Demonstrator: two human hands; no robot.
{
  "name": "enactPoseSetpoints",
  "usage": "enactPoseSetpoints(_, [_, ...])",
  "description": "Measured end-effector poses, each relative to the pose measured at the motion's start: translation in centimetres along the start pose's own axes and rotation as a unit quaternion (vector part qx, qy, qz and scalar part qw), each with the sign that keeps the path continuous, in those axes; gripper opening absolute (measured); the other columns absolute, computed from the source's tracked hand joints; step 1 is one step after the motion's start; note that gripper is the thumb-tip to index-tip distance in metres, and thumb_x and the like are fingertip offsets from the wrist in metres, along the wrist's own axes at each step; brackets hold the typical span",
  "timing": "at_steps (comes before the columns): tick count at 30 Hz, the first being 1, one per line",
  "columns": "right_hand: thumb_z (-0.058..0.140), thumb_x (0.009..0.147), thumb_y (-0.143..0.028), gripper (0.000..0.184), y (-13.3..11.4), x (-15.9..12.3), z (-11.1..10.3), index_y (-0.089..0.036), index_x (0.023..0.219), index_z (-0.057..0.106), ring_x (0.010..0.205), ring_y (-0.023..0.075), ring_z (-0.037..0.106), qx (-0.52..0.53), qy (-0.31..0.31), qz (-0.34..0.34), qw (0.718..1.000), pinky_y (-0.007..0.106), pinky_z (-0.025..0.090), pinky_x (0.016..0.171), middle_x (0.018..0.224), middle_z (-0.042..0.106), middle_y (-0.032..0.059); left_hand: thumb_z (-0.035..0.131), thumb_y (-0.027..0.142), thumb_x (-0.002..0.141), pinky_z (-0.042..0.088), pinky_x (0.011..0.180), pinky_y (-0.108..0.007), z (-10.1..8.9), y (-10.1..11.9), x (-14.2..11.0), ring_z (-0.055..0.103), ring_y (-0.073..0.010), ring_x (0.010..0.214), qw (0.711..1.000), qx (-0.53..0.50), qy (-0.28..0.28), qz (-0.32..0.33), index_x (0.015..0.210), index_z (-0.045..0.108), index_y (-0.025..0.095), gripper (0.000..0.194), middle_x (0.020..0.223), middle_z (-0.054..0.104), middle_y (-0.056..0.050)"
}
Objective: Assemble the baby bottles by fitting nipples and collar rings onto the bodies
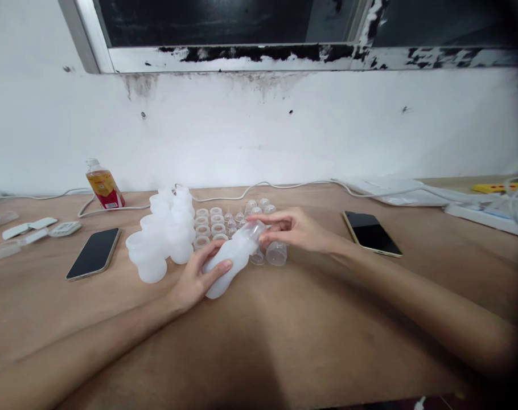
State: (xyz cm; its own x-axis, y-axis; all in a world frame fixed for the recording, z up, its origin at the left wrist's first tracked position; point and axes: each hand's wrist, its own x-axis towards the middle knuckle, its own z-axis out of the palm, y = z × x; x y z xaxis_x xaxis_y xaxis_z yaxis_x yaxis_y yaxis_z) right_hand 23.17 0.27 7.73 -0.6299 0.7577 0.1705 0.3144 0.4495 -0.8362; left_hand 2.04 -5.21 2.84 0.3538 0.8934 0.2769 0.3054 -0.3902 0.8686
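A white baby bottle [230, 261] lies tilted in my left hand [204, 269], its top pointing up and to the right. My right hand [291, 229] grips the clear cap [255, 229] at the bottle's top end; the fingers are closed round it. Left of the bottle stand several white bottle bodies [153, 259] in a cluster. Behind it are rows of white screw rings [202, 221], then clear nipples [231, 223]. Several clear caps [276, 254] stand beside and beneath my right hand, partly hidden by it.
One phone [94, 253] lies at the left, another phone [372, 233] at the right. A drink bottle [105, 185] stands near the wall, where a white cable [259, 183] runs along the table [310, 353]. White plastic parts [37, 229] lie far left; a plastic bag [395, 191] lies back right.
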Motion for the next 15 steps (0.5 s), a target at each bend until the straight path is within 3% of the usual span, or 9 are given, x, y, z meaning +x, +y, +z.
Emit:
enactPoseSetpoints(3, [0.061, 0.066, -0.032, 0.044, -2.0, -0.5, -1.6, -0.026, 0.108, 0.055, 0.077, 0.0143, 0.060, -0.041, 0.012, -0.014, 0.999, 0.028, 0.051, 0.071, 0.100, 0.061, -0.0001, 0.046, 0.037, 0.078, 0.035, 0.090, -0.035, 0.1, 0.3, 0.0, 0.045, -0.0210, 0.105, 0.999, 0.038, 0.018, 0.026, 0.114, 0.040, 0.019, 0.040, 0.115, 0.049, -0.006])
enactPoseSetpoints(5, [0.062, 0.065, -0.030, 0.043, -3.2, -1.1, -3.9, -0.025, 0.106, 0.057, 0.082, 0.0171, 0.059, -0.082, 0.059, -0.024, 0.995, 0.031, 0.050, 0.074, 0.100, 0.061, 0.0000, 0.049, 0.036, 0.076, 0.033, 0.093, -0.036, 0.1, 0.5, -0.1, 0.038, -0.0215, 0.112, 0.994, 0.087, 0.035, 0.058, 0.122, 0.030, 0.021, 0.052, 0.125, 0.039, -0.007])
enactPoseSetpoints(7, [0.059, 0.068, -0.031, 0.040, -3.8, -1.6, -7.0, -0.022, 0.107, 0.057, 0.085, 0.0180, 0.058, -0.115, 0.177, -0.059, 0.976, 0.032, 0.050, 0.074, 0.103, 0.059, 0.0014, 0.050, 0.033, 0.076, 0.031, 0.094, -0.038, 0.1, 0.4, -0.3, 0.032, -0.0218, 0.117, 0.985, 0.143, 0.049, 0.087, 0.125, 0.025, 0.022, 0.056, 0.130, 0.031, -0.008])
enactPoseSetpoints(9, [0.057, 0.071, -0.031, 0.040, -3.3, -1.7, -10.1, -0.021, 0.109, 0.054, 0.089, 0.0182, 0.056, -0.150, 0.279, -0.082, 0.945, 0.031, 0.049, 0.075, 0.110, 0.054, 0.0026, 0.048, 0.030, 0.077, 0.030, 0.096, -0.038, 0.1, 0.2, -0.4, 0.030, -0.0214, 0.118, 0.975, 0.188, 0.044, 0.112, 0.123, 0.029, 0.023, 0.050, 0.129, 0.031, -0.007])
enactPoseSetpoints(12, [0.059, 0.069, -0.029, 0.037, -0.8, -0.4, -13.6, -0.018, 0.105, 0.057, 0.075, 0.0183, 0.059, -0.233, 0.317, 0.003, 0.919, 0.033, 0.050, 0.069, 0.103, 0.058, 0.0073, 0.044, 0.026, 0.078, 0.031, 0.096, -0.037, 0.3, -0.2, -0.4, 0.036, -0.0199, 0.113, 0.967, 0.216, -0.019, 0.137, 0.113, 0.042, 0.022, 0.035, 0.121, 0.039, -0.007])
enactPoseSetpoints(15, [0.058, 0.069, -0.025, 0.036, 2.7, 2.1, -14.9, -0.012, 0.104, 0.058, 0.079, 0.0217, 0.060, -0.400, 0.294, 0.106, 0.862, 0.035, 0.046, 0.077, 0.095, 0.062, 0.0102, 0.042, 0.022, 0.079, 0.037, 0.090, -0.034, 0.5, -0.4, -0.5, 0.045, -0.0179, 0.102, 0.961, 0.223, -0.085, 0.139, 0.104, 0.048, 0.022, 0.026, 0.111, 0.046, -0.006])
